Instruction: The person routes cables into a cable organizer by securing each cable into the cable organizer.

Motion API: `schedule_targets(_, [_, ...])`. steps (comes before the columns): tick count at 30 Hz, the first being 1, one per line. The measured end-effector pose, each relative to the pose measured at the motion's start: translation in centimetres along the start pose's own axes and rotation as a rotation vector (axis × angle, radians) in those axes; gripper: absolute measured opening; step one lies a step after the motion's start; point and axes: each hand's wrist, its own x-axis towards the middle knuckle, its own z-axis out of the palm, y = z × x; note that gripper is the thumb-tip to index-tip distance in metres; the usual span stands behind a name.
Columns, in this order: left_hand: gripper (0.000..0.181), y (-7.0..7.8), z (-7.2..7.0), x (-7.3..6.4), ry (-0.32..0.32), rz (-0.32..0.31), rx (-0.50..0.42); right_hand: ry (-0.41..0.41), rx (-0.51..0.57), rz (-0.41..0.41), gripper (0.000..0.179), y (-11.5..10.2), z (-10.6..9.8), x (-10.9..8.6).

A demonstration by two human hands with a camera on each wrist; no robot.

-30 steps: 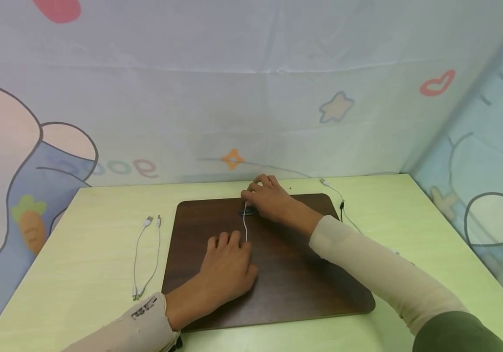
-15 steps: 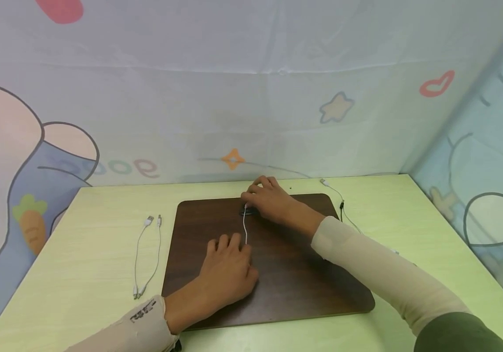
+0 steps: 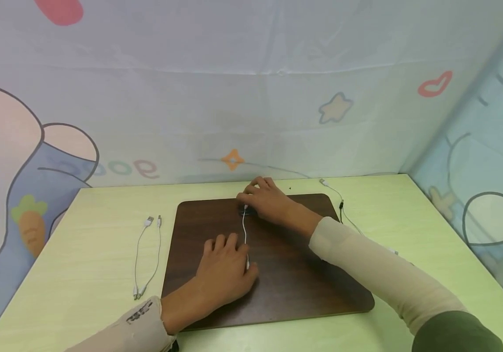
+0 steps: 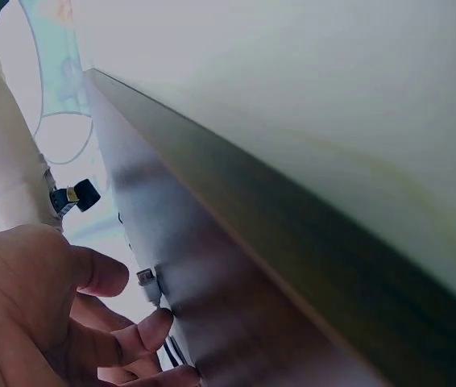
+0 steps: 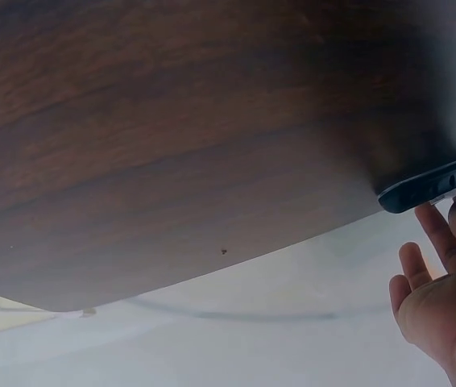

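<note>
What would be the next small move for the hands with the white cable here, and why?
Probably lift the left hand off the white cable. The cable already runs straight from the small dark device under the right hand to the plug by the left fingers, so it seems plugged in.

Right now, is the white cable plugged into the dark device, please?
Cannot tell: the white cable reaches the dark device, but the right hand covers the joint.
</note>
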Motion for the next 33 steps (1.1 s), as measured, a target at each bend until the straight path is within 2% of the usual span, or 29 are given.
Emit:
schedule_targets(6, [0.020,-0.5,-0.2,-0.5,0.028,0.003,0.002,-0.006,0.014,-0.001,0.049,-0.3,0.1,0.3])
schedule_targets(13, [0.022,-0.9,-0.3,-1.0,0.045,-0.012,0.019,0.046,0.030,-0.034,0.054,-0.7,0.2,1.0])
schedule_targets(19, [0.022,-1.0,-0.4,-1.6,0.048,-0.027,0.015,0.037,0.032,-0.062,0.059,-1.6,-0.4,1.7])
schedule_targets(29, [0.015,-1.4,-0.4,-2.9,0.089,-0.034,0.039,0.024,0.025,-0.083,0.053,-2.8,-0.9,2.4])
schedule_targets(33, [0.013,-1.6,-0.5,-3.2,0.092,-0.046,0.039,0.020,0.010,-0.095,0.055,-3.2,-0.9,2.7])
